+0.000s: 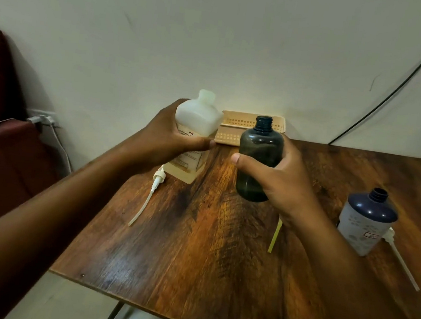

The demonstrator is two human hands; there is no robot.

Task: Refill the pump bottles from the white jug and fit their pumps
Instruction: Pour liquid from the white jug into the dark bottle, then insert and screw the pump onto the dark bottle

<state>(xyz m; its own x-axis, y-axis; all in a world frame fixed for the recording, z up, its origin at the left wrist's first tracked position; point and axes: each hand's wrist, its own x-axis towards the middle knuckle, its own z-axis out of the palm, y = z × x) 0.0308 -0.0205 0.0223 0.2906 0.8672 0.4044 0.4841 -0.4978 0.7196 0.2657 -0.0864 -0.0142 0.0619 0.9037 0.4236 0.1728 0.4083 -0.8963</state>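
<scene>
Your left hand (166,134) gripped the capped, translucent white plastic jug (193,136), yellowish liquid low inside; your right hand (280,178) clasped the open dark smoky plastic bottle (258,154).

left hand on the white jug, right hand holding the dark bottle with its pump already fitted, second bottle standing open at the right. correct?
Not quite. The head view shows the dark bottle in the right hand with a bare, open neck: no pump is fitted. The rest stands: the left hand is on the white jug, and the second bottle stands open at the right.
</scene>
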